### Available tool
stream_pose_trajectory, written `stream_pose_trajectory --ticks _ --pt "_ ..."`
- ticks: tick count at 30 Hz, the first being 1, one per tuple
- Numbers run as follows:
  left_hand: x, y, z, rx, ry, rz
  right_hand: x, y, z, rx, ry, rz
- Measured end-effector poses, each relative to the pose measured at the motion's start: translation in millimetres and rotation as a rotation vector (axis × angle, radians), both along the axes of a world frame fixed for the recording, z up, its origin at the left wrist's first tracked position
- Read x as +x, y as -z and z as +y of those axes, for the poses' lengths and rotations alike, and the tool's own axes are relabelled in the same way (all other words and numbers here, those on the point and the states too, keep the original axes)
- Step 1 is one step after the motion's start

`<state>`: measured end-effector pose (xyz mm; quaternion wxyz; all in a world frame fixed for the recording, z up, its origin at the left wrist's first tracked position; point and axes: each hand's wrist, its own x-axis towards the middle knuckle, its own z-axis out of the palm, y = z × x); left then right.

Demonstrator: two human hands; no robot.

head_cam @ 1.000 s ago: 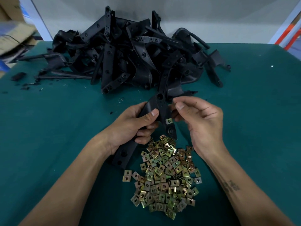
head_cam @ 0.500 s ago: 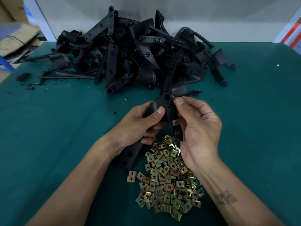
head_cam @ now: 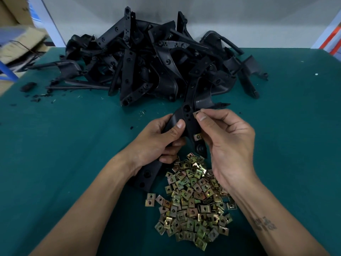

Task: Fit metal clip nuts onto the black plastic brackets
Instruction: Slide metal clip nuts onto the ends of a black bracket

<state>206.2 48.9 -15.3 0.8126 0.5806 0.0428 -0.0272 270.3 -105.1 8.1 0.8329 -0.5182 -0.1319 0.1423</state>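
Held black bracket [head_cam: 190, 124], brass clip nut [head_cam: 196, 114]

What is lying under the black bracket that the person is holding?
Under the held bracket lies the near pile of brass-coloured clip nuts on the green table. The left hand and the bracket's lower end hide whatever sits directly beneath them.

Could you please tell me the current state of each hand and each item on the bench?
Left hand: grips the black plastic bracket, lifted off the green table.
Right hand: pinches a brass-coloured metal clip nut against the bracket's edge.
Second clip nut: already fitted lower down.
Pile of loose clip nuts: heaped on the table.
Heap of black brackets: piled behind.
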Motion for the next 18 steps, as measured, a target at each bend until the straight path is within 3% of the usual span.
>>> stream_pose_trajectory --ticks 6,18 --pt "-1 0 1 -0.021 0.028 -0.03 0 0 -2 -0.079 0.007 -0.154" --pt "1 0 0 -0.028 0.021 -0.019 -12 3 6 0.028 0.072 -0.015"
